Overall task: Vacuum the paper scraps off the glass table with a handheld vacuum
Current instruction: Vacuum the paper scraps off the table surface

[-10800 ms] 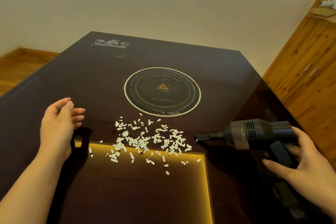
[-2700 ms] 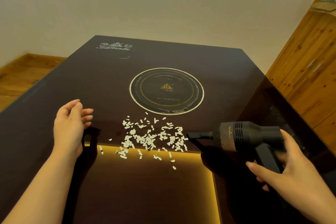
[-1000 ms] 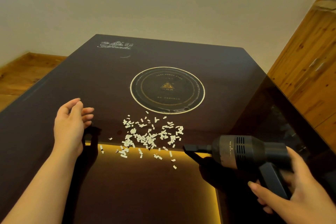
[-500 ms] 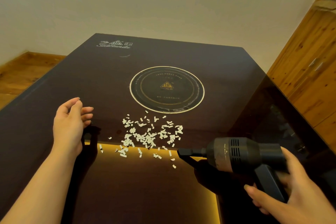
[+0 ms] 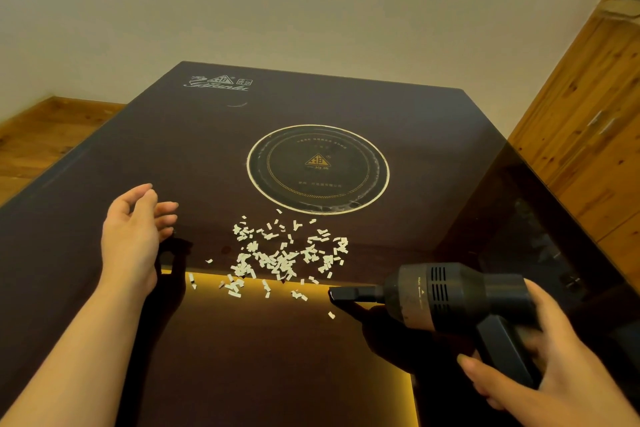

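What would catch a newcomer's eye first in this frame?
The scatter of white paper scraps near the middle of the dark glass table stands out most, partly over a glowing yellow light strip. At lower right, the right hand grips a black handheld vacuum whose nozzle points left at the scraps' near edge. The open left hand hovers left of the pile, and a gold-ringed round burner sits just beyond it.
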`<state>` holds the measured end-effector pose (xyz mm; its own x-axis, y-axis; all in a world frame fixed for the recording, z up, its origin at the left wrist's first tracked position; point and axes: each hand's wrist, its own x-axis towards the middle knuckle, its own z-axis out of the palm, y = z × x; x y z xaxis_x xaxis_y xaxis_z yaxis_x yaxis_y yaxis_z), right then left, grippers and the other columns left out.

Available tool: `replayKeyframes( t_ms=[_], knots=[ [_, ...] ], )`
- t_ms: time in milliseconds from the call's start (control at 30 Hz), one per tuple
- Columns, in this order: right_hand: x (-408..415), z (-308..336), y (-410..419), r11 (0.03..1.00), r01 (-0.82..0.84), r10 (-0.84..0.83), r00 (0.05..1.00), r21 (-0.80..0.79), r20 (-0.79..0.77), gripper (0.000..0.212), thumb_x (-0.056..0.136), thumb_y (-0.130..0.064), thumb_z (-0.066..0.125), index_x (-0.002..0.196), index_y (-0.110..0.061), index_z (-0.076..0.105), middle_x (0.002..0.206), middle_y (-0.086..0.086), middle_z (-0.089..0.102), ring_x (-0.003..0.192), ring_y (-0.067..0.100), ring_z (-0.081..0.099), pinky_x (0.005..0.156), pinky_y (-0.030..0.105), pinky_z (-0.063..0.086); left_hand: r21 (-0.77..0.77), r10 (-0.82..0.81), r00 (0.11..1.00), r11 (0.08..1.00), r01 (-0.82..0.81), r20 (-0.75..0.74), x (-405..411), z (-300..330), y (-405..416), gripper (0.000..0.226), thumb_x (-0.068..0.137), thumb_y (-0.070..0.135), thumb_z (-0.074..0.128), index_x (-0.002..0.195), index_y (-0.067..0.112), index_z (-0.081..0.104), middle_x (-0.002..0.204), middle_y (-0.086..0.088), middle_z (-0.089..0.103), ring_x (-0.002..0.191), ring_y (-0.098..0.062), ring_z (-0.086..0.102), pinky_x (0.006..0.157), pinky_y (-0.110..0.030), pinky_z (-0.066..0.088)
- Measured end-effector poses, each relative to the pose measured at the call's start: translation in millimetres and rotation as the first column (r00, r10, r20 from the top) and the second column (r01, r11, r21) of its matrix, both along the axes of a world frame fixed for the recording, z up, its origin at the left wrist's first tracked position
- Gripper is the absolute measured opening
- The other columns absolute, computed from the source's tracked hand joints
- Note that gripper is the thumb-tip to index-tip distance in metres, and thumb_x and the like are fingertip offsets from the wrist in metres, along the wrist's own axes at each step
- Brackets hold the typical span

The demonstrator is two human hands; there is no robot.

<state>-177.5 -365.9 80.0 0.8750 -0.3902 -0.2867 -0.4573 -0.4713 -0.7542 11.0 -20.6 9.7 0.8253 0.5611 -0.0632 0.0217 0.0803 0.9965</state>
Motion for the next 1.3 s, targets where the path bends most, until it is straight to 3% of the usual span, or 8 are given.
replayKeyframes(
  t_ms=[433, 633, 767, 867, 933, 1067, 1233, 1300],
  knots=[
    [-1.3, 2.2, -2.6, 0.999, -0.033, 0.034, 0.999, 0.039, -0.01, 0.115, 0.046, -0.026, 0.089, 0.136, -0.049, 0.022, 0.098, -0.009, 0.067, 0.092, 0.019, 0.068, 0.091, 0.047, 0.051, -0.005, -0.006, 1.0, 1.0, 0.006, 0.006, 0.1, 0.4, 0.3, 0.022, 0.097, 0.026, 0.044, 0.117, 0.025, 0.053, 0.084, 0.003, 0.065, 0.063, -0.003, 0.058, 0.06, -0.02, 0.045],
    [-4.8, -2.5, -9.5, 0.998, 0.014, -0.016, 1.0, 0.067, 0.023, 0.095, 0.012, -0.056, 0.076, 0.094, -0.072, 0.03, 0.089, -0.031, 0.052, 0.08, -0.006, 0.051, 0.079, 0.031, 0.048, -0.004, -0.003, 1.0, 1.0, 0.003, 0.009, -0.4, 0.9, -0.2, 0.021, 0.097, 0.026, 0.044, 0.116, 0.026, 0.053, 0.084, 0.004, 0.064, 0.063, -0.003, 0.058, 0.06, -0.019, 0.045],
    [-7.3, -15.8, -19.6, 0.997, 0.041, -0.044, 0.999, 0.071, 0.032, 0.097, 0.0, -0.071, 0.072, 0.089, -0.08, 0.034, 0.081, -0.047, 0.057, 0.076, -0.01, 0.051, 0.071, 0.02, 0.038, -0.002, -0.003, 1.0, 1.0, 0.003, 0.01, -0.9, 1.3, -0.4, 0.021, 0.097, 0.026, 0.044, 0.116, 0.026, 0.053, 0.084, 0.004, 0.064, 0.062, -0.002, 0.058, 0.06, -0.019, 0.045],
    [-6.1, -20.1, -24.8, 0.997, 0.018, -0.021, 0.999, 0.077, 0.043, 0.11, 0.002, -0.064, 0.074, 0.106, -0.063, 0.038, 0.081, -0.034, 0.065, 0.073, -0.008, 0.058, 0.069, 0.019, 0.037, 0.005, 0.002, 1.0, 1.0, -0.002, 0.007, -1.4, 1.1, -0.1, 0.021, 0.097, 0.027, 0.045, 0.116, 0.027, 0.053, 0.085, 0.005, 0.065, 0.064, -0.002, 0.059, 0.061, -0.02, 0.045],
    [-5.4, -19.1, -25.1, 0.995, 0.04, -0.044, 0.998, 0.094, 0.04, 0.107, 0.002, -0.062, 0.076, 0.103, -0.061, 0.039, 0.079, -0.026, 0.067, 0.071, -0.006, 0.061, 0.063, 0.018, 0.041, 0.005, 0.002, 1.0, 1.0, -0.002, 0.007, -1.5, 0.9, 0.2, 0.021, 0.097, 0.027, 0.045, 0.116, 0.027, 0.053, 0.086, 0.005, 0.065, 0.066, -0.003, 0.059, 0.062, -0.02, 0.045],
    [-3.0, -7.4, -16.5, 0.986, 0.071, -0.072, 0.997, 0.15, 0.006, 0.105, 0.011, -0.048, 0.079, 0.108, -0.057, 0.039, 0.08, -0.004, 0.07, 0.057, 0.017, 0.071, 0.055, 0.033, 0.053, -0.004, -0.001, 1.0, 1.0, 0.001, 0.006, -1.2, 0.7, 1.0, 0.022, 0.097, 0.028, 0.045, 0.117, 0.027, 0.053, 0.086, 0.004, 0.066, 0.066, -0.004, 0.059, 0.062, -0.021, 0.046],
    [0.5, -7.3, -16.4, 0.985, 0.08, -0.085, 0.996, 0.155, 0.026, 0.1, 0.05, -0.01, 0.086, 0.131, -0.04, 0.035, 0.069, 0.004, 0.073, 0.05, 0.022, 0.069, 0.051, 0.035, 0.052, -0.006, 0.002, 1.0, 1.0, -0.002, 0.005, -1.5, 1.1, 0.4, 0.021, 0.097, 0.027, 0.045, 0.117, 0.027, 0.053, 0.087, 0.003, 0.066, 0.066, -0.004, 0.059, 0.062, -0.021, 0.045],
    [3.4, -10.1, -16.0, 0.988, 0.087, -0.091, 0.995, 0.128, 0.028, 0.1, 0.056, -0.005, 0.085, 0.134, -0.039, 0.033, 0.073, 0.003, 0.073, 0.05, 0.019, 0.069, 0.049, 0.032, 0.052, -0.006, 0.003, 1.0, 1.0, -0.003, 0.003, -1.9, 1.8, 0.2, 0.021, 0.097, 0.028, 0.045, 0.116, 0.028, 0.053, 0.087, 0.004, 0.066, 0.068, -0.004, 0.06, 0.063, -0.021, 0.045]
  ],
)
